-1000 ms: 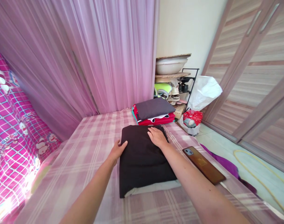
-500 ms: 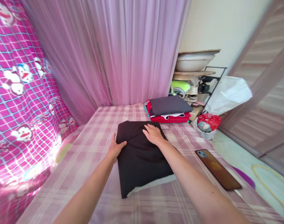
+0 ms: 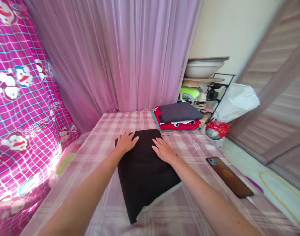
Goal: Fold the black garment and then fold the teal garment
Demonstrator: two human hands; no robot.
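Observation:
A folded black garment [image 3: 142,177] lies on the plaid bedsheet [image 3: 98,131] in front of me, with a pale edge showing along its near side. My left hand [image 3: 125,142] rests on its far left part, fingers spread. On the far right part lies my right hand [image 3: 163,149], flat with its fingers stretched out. Neither hand grips the cloth. Beyond the right hand is a stack of folded clothes, with a dark grey piece [image 3: 179,111] on top of red ones [image 3: 168,126].
A phone [image 3: 228,177] with a white cable lies to the right. Behind the stack stands a black rack [image 3: 226,88] with basins [image 3: 204,68] and shoes. Purple curtains [image 3: 140,59] hang at the back, a pink patterned cloth [image 3: 19,108] at the left.
My left hand has moved from the garment's left edge onto its top. The garment now lies smoother, its far end narrower and its near left corner closer to me. The right hand stays flat on it.

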